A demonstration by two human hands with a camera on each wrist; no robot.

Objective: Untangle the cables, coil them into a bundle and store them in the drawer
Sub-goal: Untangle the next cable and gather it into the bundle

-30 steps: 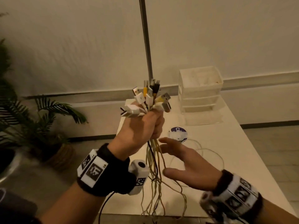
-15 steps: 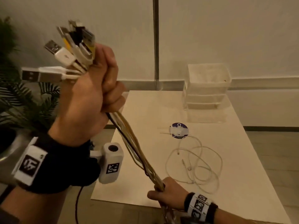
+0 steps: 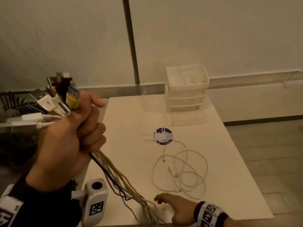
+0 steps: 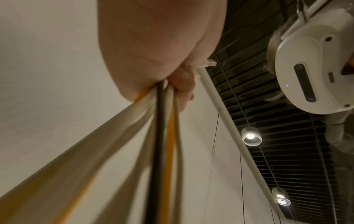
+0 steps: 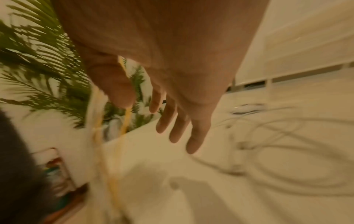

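My left hand (image 3: 68, 141) is raised at the left and grips a bundle of white, yellow and black cables (image 3: 114, 174) just below their USB plugs (image 3: 55, 97), which stick up out of the fist. The strands run down and right to the table's front edge. There my right hand (image 3: 170, 207) sits beside them with fingers straight; in the right wrist view the hand (image 5: 172, 75) is spread and the cables (image 5: 97, 136) pass by the thumb. The left wrist view shows the fist (image 4: 159, 45) round the strands (image 4: 162, 136). A white stacked drawer unit (image 3: 186, 89) stands at the table's far end.
A loose white cable (image 3: 185, 167) lies looped on the white table (image 3: 229, 177), next to a purple round disc (image 3: 163, 136). A metal pole (image 3: 131, 46) rises behind the table. A potted plant (image 5: 47, 75) stands left of the table.
My left hand has come down from its high position with the plugs. My right hand, which gripped the cables lower down, has let go and spread its fingers near the table's front edge.
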